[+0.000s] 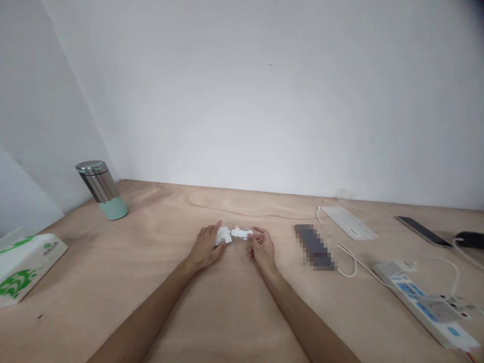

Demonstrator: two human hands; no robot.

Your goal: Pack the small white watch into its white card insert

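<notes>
Near the middle of the wooden table [219,312], my left hand [204,248] lies with its fingers spread, touching the left side of a small white packet [224,235]. Just right of that packet is a thin white strip [241,233] with something clear and shiny around it. The fingers of my right hand [261,248] are curled at the right end of the strip, with thumb and index finger by its edge. Fine detail of the small items is too small to make out.
A steel and mint tumbler [104,189] stands at the back left, a tissue pack [32,264] at the left edge. To the right lie a pixelated phone [314,247], a clear pouch [348,223], a dark phone [422,231], white cables and a power strip [425,305].
</notes>
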